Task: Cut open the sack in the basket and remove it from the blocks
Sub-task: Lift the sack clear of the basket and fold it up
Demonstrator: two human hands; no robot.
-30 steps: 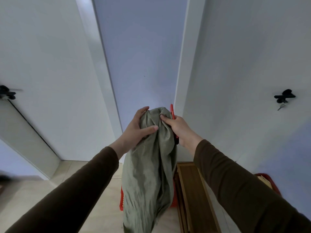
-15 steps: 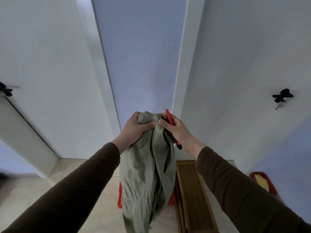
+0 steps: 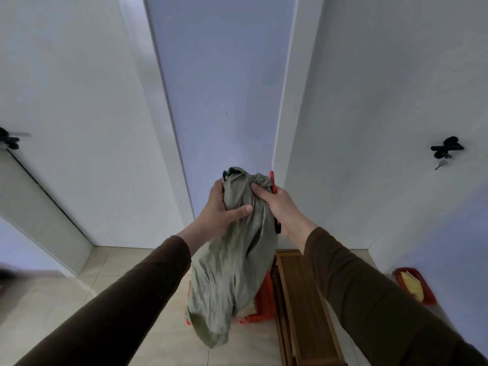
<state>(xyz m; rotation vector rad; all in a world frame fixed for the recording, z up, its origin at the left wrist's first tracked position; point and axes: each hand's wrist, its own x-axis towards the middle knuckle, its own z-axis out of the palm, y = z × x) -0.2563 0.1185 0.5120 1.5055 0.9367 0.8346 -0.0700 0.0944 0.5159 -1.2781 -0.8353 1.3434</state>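
A limp grey-green cloth sack point(image 3: 232, 265) hangs in the air in front of me, bunched at its top. My left hand point(image 3: 220, 210) grips the bunched top from the left, thumb across the cloth. My right hand point(image 3: 277, 204) grips it from the right and also holds a red-handled cutter point(image 3: 273, 182) against the cloth. Below the sack a red basket point(image 3: 264, 299) stands on the floor, mostly hidden by the cloth. A pale scrap of its contents shows at the rim; the blocks are hidden.
A low wooden bench point(image 3: 303, 307) runs along the right of the basket. A second red basket point(image 3: 414, 286) with yellow contents sits by the right wall. White doors with black handles point(image 3: 446, 149) flank a narrow wall. Beige floor tiles point(image 3: 66, 299) spread to the left.
The sack's lower end has risen and gathered. My left thumb has shifted lower across the cloth, and both hands have regripped the bunched top.
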